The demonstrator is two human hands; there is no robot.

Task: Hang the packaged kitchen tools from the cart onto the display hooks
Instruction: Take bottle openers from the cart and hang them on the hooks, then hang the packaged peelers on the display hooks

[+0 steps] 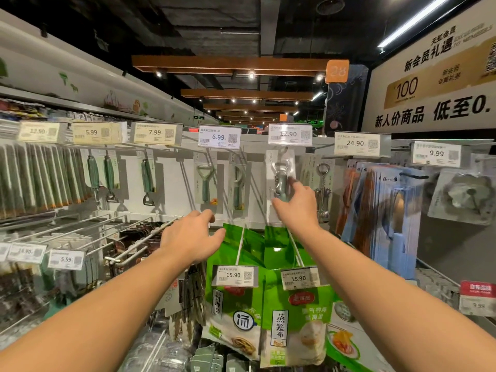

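Pinching packaged opener [281, 178] at hook (12.90 tag), right grip [295, 202], left grip [190, 234] wide.

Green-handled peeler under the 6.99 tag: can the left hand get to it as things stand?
Probably yes. The left hand is open, holds nothing, and sits just below the peeler, with no visible obstruction between them.

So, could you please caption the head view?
Right hand hangs a packaged bottle opener under the 12.90 tag; left hand open.
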